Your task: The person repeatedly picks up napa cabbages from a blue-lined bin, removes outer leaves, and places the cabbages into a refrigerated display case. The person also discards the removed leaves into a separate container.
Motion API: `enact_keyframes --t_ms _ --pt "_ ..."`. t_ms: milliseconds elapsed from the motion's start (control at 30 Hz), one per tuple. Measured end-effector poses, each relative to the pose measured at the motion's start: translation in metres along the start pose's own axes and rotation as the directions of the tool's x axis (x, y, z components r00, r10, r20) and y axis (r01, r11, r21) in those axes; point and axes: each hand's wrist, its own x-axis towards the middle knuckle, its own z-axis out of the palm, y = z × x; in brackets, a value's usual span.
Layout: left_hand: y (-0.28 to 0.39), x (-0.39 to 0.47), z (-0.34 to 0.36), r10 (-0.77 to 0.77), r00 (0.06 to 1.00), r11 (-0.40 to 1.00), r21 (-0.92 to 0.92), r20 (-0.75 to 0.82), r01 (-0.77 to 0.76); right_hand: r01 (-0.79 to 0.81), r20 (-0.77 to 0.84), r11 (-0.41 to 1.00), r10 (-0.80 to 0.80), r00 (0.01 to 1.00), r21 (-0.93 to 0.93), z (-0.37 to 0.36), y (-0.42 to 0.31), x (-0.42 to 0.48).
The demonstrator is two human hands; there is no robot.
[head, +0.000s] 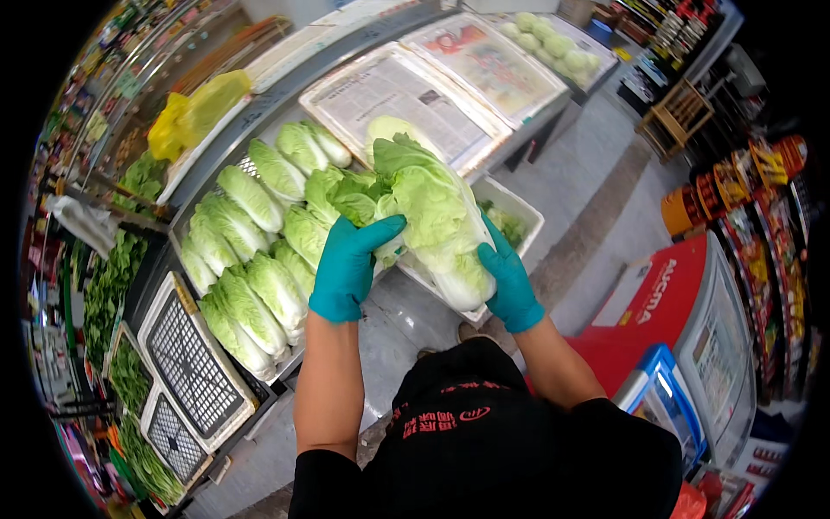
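Observation:
A large napa cabbage (441, 214) lies tilted between my hands, its white base towards me. My right hand (509, 279), in a teal glove, holds the cabbage along its right side near the base. My left hand (353, 259), gloved the same way, is closed on loose green outer leaves (356, 198) at the cabbage's left; some of them hang over the bin. Whether these leaves are still joined to the head, I cannot tell. Rows of napa cabbages (249, 198) lie in the display bin just beyond and left of my left hand. Another pale cabbage (395, 133) shows behind the held one.
Newspaper-lined foam trays (389, 97) stand beyond my hands. A white foam box (528, 207) with green leaves sits low, behind my right hand. Black grid trays (191, 357) are at the left. A red freezer (648, 292) stands at the right, a wooden stool (675, 117) farther off.

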Motion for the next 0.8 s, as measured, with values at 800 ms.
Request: enact_keyframes --t_ms 800 --pt "-0.185 0.067 0.115 -0.264 0.934 0.964 -0.038 -0.239 0.263 0.221 -0.416 0.954 -0.12 0.901 0.203 -0.256 -0.126 0.055"
